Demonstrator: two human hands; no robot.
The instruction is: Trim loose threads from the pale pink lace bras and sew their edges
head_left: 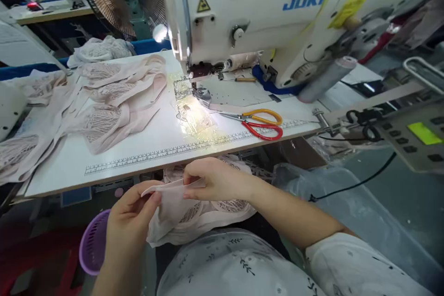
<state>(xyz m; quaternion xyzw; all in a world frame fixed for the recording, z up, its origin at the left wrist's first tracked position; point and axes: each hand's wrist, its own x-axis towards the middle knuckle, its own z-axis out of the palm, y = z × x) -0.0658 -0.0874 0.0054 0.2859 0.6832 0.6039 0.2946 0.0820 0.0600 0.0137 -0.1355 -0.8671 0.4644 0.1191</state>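
A pale pink bra (194, 222) with lace cups lies across my lap, just below the table's front edge. My left hand (133, 208) pinches the band's edge between thumb and fingers. Close beside it, my right hand (208, 178) grips the same fabric edge with thumb and fingertips, so a short stretch of band is held between the hands. Part of the bra is hidden behind my right hand and forearm. Scissors (262, 122) with one orange and one red handle rest on the table above my hands.
A white sewing machine (249, 9) stands over the table (138, 159), which has a printed ruler along its front edge. More bras (114, 106) lie at the left. A fan (128, 0) stands behind. A purple basket (93, 245) is at lower left, a control panel (412, 134) at right.
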